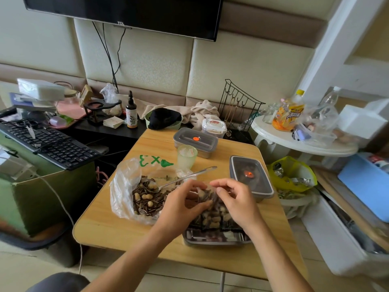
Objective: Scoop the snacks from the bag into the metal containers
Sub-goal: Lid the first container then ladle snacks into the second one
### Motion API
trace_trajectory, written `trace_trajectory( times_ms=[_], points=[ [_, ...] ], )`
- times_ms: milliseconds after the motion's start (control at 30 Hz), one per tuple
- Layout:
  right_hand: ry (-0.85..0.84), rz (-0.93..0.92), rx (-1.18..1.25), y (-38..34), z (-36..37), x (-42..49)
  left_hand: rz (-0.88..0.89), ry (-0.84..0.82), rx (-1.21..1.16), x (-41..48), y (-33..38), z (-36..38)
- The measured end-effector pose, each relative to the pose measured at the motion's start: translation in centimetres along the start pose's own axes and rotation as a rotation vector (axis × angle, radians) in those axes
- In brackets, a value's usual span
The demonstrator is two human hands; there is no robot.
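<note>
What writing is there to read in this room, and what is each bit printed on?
"TCL": lower edge of the television.
"3x", roughly, in green: on the plastic bag of snacks; it may be seen reversed, and the rest is creased away.
Label on the orange drink bottle: stylised lettering, unreadable.
Label on the dark pump bottle: too small to read.

L hand (183, 204) & R hand (237, 199) both bare, w/ bare forearms (280, 249) reaching the bottom edge of frame. Fingernails (219, 189) short & plain. Lower left of frame: a patch of dark grey clothing (61, 281), prob. a trouser leg.
</note>
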State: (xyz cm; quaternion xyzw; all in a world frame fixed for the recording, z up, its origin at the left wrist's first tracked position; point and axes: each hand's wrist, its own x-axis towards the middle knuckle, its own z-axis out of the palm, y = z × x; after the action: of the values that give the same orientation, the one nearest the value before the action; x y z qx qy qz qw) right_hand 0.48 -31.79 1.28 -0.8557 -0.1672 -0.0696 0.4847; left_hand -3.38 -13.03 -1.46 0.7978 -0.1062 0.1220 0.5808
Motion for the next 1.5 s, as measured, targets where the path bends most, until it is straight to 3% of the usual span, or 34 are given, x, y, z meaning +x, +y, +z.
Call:
trace_trajectory(
  times_ms=[167, 333, 567, 767, 933, 1067, 1233, 1367, 1500],
  points=[
    [-0.174, -0.018, -0.153, 0.9, -1.2, -0.9, -0.026, 0.010, 0.017, 0.4, -0.2, 0.4],
    [-0.249, -0.032, -0.312, 1.5, -1.9, -1.3, -0.033, -0.114, 0.150, 0.6, -0.6, 0.3],
    [-0.490, 0.080, -0.259, 1.4, -2.4, -1.8, 0.158, -0.294, 0.579, 0.2, -1.7, -0.5],
    [-0.546, 0.134, -0.325, 1.1, -1.5, -1.8, 0.102, -0.311, 0.571, -0.1, -2.4, -0.6],
    [-0.516, 0.143, -0.355, 0.2, 0.4, -2.2, 0.122, -0.215, 0.549, -0.6, -3.0, 0.6],
    [-0.431, 0.027, -0.412, -0.4, 2.6, -2.5, 0.135, -0.219, 0.543, -0.7, -3.5, 0.7],
    [-0.451, 0.097, -0.513, -0.8, 2.4, -2.3, 0.154, -0.204, 0.528, -0.8, -3.6, 0.7],
    [-0.532, 0.170, -0.293, -0.4, 0.7, -1.7, 0.160, -0.193, 0.516, -0.7, -3.6, 0.5],
    [-0.347, 0.202, -0.098, 0.4, -0.6, -0.5, 0.128, -0.160, 0.468, -0.7, -2.6, -0.4]
  ],
)
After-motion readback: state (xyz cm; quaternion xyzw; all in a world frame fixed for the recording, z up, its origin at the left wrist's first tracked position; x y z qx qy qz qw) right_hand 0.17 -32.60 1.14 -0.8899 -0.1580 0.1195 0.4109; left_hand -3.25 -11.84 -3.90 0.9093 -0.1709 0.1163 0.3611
